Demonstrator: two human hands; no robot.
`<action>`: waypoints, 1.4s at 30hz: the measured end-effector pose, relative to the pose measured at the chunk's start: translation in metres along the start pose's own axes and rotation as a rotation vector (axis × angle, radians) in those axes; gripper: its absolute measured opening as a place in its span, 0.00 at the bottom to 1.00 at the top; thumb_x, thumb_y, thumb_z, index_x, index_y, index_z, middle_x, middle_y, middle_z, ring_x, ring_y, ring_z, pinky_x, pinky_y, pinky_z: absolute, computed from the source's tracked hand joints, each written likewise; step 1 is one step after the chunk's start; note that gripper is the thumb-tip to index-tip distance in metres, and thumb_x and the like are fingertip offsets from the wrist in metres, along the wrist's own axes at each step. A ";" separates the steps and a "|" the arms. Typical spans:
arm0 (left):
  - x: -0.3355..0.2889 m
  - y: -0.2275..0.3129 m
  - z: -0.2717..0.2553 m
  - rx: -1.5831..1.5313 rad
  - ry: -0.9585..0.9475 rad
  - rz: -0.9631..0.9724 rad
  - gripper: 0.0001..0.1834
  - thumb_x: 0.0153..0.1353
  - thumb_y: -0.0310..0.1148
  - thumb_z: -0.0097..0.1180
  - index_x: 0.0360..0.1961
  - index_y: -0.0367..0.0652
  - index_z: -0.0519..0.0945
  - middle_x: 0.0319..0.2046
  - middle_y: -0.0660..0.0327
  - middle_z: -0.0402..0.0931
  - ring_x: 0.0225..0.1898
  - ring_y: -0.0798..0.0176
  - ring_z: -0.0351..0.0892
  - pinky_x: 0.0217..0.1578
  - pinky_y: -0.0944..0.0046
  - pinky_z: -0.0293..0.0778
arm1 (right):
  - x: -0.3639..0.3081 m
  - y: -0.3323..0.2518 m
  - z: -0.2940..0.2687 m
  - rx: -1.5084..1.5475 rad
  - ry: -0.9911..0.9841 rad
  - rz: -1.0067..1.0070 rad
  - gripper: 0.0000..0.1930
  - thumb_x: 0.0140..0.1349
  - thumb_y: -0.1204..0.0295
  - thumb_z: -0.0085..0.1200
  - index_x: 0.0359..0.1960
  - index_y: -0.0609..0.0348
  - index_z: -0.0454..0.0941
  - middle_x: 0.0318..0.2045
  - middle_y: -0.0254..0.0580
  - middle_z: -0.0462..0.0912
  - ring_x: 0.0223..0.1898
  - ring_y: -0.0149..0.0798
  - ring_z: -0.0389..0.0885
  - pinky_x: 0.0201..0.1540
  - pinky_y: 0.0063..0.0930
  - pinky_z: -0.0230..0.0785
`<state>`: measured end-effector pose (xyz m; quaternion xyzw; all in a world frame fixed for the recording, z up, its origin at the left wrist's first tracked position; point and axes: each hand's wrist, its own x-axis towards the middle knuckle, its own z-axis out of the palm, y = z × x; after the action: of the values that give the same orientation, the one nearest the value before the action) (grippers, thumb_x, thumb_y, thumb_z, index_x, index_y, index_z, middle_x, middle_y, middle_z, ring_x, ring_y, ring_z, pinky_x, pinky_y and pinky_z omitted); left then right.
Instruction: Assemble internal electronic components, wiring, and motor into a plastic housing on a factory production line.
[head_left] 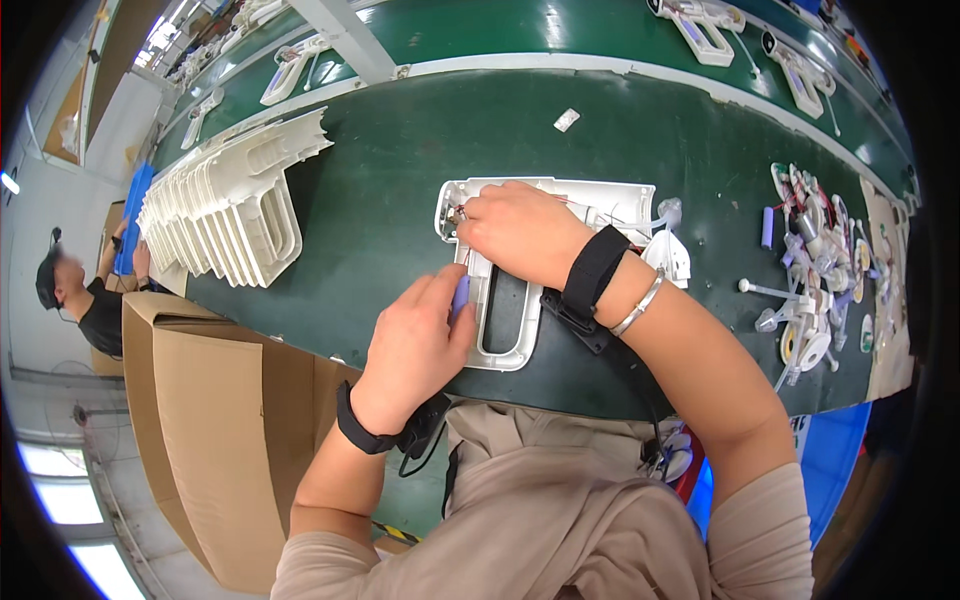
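Note:
In front of me on the green bench lies a white plastic housing half (600, 188), open side up, with a looped handle and thin wires inside. My left hand (415, 335) is closed around a purple cylindrical battery cell (460, 296) at the handle's left side. My right hand (528, 234) reaches across the housing's upper left end, its fingers bent together over small parts and wires. What those fingertips hold is hidden under the hand. A white rounded part with a clear plastic piece (668, 250) sits at the housing's right end.
A nested row of white housing halves (225, 215) stands at the left. Loose wired assemblies (815, 265) pile up at the right. A small white piece (567, 120) lies farther back. An open cardboard box (215, 430) adjoins the bench's front left; another person (95, 300) is beyond it.

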<state>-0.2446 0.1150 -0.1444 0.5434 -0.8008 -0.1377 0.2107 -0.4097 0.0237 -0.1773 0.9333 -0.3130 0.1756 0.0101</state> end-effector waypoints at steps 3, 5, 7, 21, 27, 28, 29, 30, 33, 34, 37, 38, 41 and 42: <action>-0.002 -0.002 0.002 -0.005 -0.018 -0.004 0.17 0.53 0.23 0.60 0.45 0.35 0.77 0.25 0.55 0.75 0.24 0.60 0.76 0.28 0.64 0.73 | 0.003 -0.001 0.001 0.021 0.047 -0.018 0.03 0.52 0.73 0.53 0.25 0.55 0.80 0.29 0.36 0.79 0.39 0.38 0.79 0.44 0.32 0.72; -0.001 -0.004 0.003 0.002 -0.018 0.009 0.17 0.53 0.23 0.60 0.45 0.35 0.77 0.26 0.55 0.75 0.24 0.61 0.76 0.29 0.65 0.74 | 0.006 0.003 0.000 0.041 0.030 -0.007 0.04 0.52 0.74 0.52 0.25 0.55 0.80 0.29 0.37 0.79 0.39 0.39 0.79 0.44 0.33 0.72; 0.002 -0.005 0.004 -0.200 0.065 -0.057 0.17 0.53 0.22 0.60 0.46 0.35 0.77 0.26 0.56 0.76 0.24 0.62 0.76 0.30 0.66 0.74 | 0.009 0.005 -0.003 0.046 0.015 0.006 0.04 0.52 0.74 0.52 0.25 0.56 0.80 0.29 0.38 0.80 0.39 0.40 0.79 0.44 0.33 0.72; -0.010 -0.003 0.006 -0.136 0.125 0.073 0.15 0.53 0.22 0.58 0.44 0.38 0.77 0.27 0.56 0.76 0.26 0.58 0.77 0.29 0.63 0.74 | 0.004 0.007 0.002 0.141 -0.055 0.062 0.07 0.55 0.72 0.49 0.26 0.56 0.82 0.31 0.38 0.81 0.41 0.42 0.80 0.43 0.34 0.74; 0.000 -0.006 0.006 -0.062 0.017 -0.048 0.14 0.55 0.26 0.58 0.44 0.39 0.77 0.25 0.57 0.75 0.25 0.59 0.76 0.28 0.62 0.73 | 0.000 0.007 0.001 0.092 -0.009 0.051 0.08 0.55 0.71 0.51 0.26 0.54 0.84 0.31 0.40 0.84 0.41 0.41 0.81 0.43 0.37 0.74; 0.002 -0.004 0.005 -0.061 0.020 -0.048 0.14 0.55 0.26 0.58 0.44 0.39 0.77 0.25 0.57 0.75 0.25 0.59 0.76 0.28 0.62 0.73 | 0.000 0.008 0.000 0.082 -0.013 0.044 0.09 0.56 0.71 0.50 0.27 0.54 0.84 0.31 0.40 0.84 0.42 0.41 0.80 0.44 0.37 0.73; 0.005 -0.002 0.003 -0.056 -0.014 -0.024 0.15 0.54 0.24 0.58 0.44 0.37 0.77 0.25 0.57 0.75 0.24 0.61 0.76 0.28 0.64 0.73 | 0.001 0.008 0.000 0.085 -0.012 0.040 0.09 0.56 0.71 0.50 0.27 0.54 0.84 0.31 0.40 0.84 0.42 0.41 0.80 0.44 0.37 0.73; 0.006 -0.002 0.002 -0.051 -0.048 0.000 0.15 0.52 0.22 0.59 0.43 0.35 0.78 0.24 0.57 0.75 0.24 0.62 0.76 0.28 0.66 0.72 | 0.001 0.009 -0.001 0.096 -0.058 0.052 0.08 0.55 0.71 0.50 0.28 0.54 0.83 0.33 0.37 0.83 0.43 0.39 0.79 0.45 0.35 0.72; 0.002 -0.004 0.006 -0.148 -0.031 0.071 0.15 0.52 0.23 0.59 0.43 0.37 0.78 0.24 0.57 0.75 0.24 0.61 0.75 0.29 0.64 0.72 | 0.003 0.011 -0.004 0.124 -0.120 0.059 0.07 0.54 0.72 0.51 0.28 0.54 0.83 0.35 0.35 0.82 0.44 0.38 0.77 0.45 0.33 0.71; 0.001 -0.006 0.007 -0.147 -0.032 0.067 0.15 0.52 0.23 0.59 0.43 0.37 0.78 0.24 0.57 0.75 0.24 0.61 0.75 0.29 0.64 0.72 | 0.004 0.011 -0.004 0.138 -0.137 0.055 0.07 0.53 0.72 0.51 0.27 0.54 0.82 0.35 0.36 0.82 0.44 0.38 0.77 0.45 0.33 0.72; -0.001 -0.009 0.010 -0.026 0.030 0.122 0.15 0.52 0.24 0.60 0.43 0.37 0.78 0.23 0.58 0.74 0.24 0.60 0.74 0.31 0.63 0.72 | 0.002 0.008 -0.004 0.072 -0.152 0.030 0.07 0.53 0.72 0.51 0.27 0.55 0.82 0.36 0.36 0.82 0.44 0.38 0.78 0.44 0.32 0.72; 0.000 -0.008 0.010 0.003 0.025 0.113 0.15 0.52 0.24 0.60 0.43 0.37 0.79 0.26 0.58 0.74 0.25 0.60 0.73 0.31 0.63 0.72 | 0.001 0.008 -0.005 0.072 -0.152 0.029 0.07 0.53 0.72 0.51 0.27 0.55 0.82 0.36 0.36 0.82 0.44 0.38 0.78 0.44 0.32 0.72; 0.000 -0.006 0.015 0.048 0.071 0.089 0.14 0.52 0.25 0.60 0.42 0.38 0.79 0.33 0.56 0.74 0.27 0.59 0.72 0.32 0.63 0.72 | -0.002 0.004 -0.003 0.034 -0.104 0.044 0.07 0.53 0.71 0.52 0.26 0.55 0.83 0.36 0.35 0.81 0.44 0.37 0.77 0.45 0.31 0.71; 0.001 -0.006 0.016 0.062 0.120 0.076 0.14 0.53 0.26 0.61 0.42 0.39 0.79 0.37 0.55 0.73 0.28 0.59 0.72 0.32 0.63 0.71 | -0.003 0.004 -0.003 0.032 -0.076 0.055 0.07 0.53 0.71 0.52 0.25 0.55 0.83 0.36 0.35 0.81 0.44 0.37 0.77 0.45 0.31 0.71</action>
<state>-0.2477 0.1119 -0.1613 0.5262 -0.8107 -0.0717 0.2465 -0.4153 0.0230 -0.1763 0.9305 -0.3357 0.1451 -0.0214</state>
